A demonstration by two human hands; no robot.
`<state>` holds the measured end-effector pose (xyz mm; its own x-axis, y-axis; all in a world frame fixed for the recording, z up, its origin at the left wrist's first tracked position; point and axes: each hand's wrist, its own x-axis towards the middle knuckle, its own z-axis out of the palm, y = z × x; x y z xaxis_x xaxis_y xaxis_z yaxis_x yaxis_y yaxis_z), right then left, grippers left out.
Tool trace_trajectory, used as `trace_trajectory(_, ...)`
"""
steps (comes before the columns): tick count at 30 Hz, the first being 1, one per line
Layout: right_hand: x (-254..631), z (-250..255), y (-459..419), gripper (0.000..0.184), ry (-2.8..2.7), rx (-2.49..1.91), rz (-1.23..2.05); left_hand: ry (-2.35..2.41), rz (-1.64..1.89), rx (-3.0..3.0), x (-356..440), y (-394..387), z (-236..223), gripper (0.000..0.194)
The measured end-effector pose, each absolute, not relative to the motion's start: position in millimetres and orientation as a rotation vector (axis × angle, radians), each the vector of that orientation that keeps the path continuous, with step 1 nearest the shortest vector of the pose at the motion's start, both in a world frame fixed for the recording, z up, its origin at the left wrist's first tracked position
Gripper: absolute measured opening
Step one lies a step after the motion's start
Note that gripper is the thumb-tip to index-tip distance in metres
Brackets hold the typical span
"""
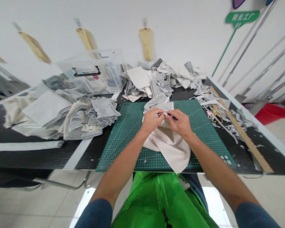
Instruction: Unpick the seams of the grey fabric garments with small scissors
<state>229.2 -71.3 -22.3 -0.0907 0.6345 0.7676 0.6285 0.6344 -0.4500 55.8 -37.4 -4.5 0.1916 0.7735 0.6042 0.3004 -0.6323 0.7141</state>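
Note:
Both hands are held close together over the green cutting mat (pixel 123 136), above a pale cream cloth (pixel 173 144) that drapes down toward the mat's near edge. My left hand (pixel 152 119) is closed, pinching an edge of the cloth between thumb and fingers. My right hand (pixel 180 122) is closed round a small dark tool (pixel 173 117), whose exact kind is mostly hidden by the fingers. A small shiny white bit (pixel 165 113) shows between the fingertips of the two hands. Grey and white fabric (pixel 159 100) lies just beyond them on the mat.
Fabric piles lie left (pixel 47 107) and behind (pixel 152 79). A clear plastic box (pixel 92 74) stands at the back left. To the right are scraps (pixel 237 120), a wooden ruler (pixel 244 134) and gold-handled scissors (pixel 212 116). Yellow gloves (pixel 146 42) hang on the wall.

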Motion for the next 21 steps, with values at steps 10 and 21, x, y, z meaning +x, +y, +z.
trace_trajectory(10, 228.5, -21.0, -71.9, 0.022, -1.774, -1.046, 0.006, 1.044, 1.417, 2.033, 56.1, -38.4, -3.6, 0.013)
trace_trajectory(21, 228.7, -23.8, -69.5, 0.021, -1.773, -1.023, 0.004, 1.030, 1.423, 1.989, 55.9, -37.4, -5.4, 0.013)
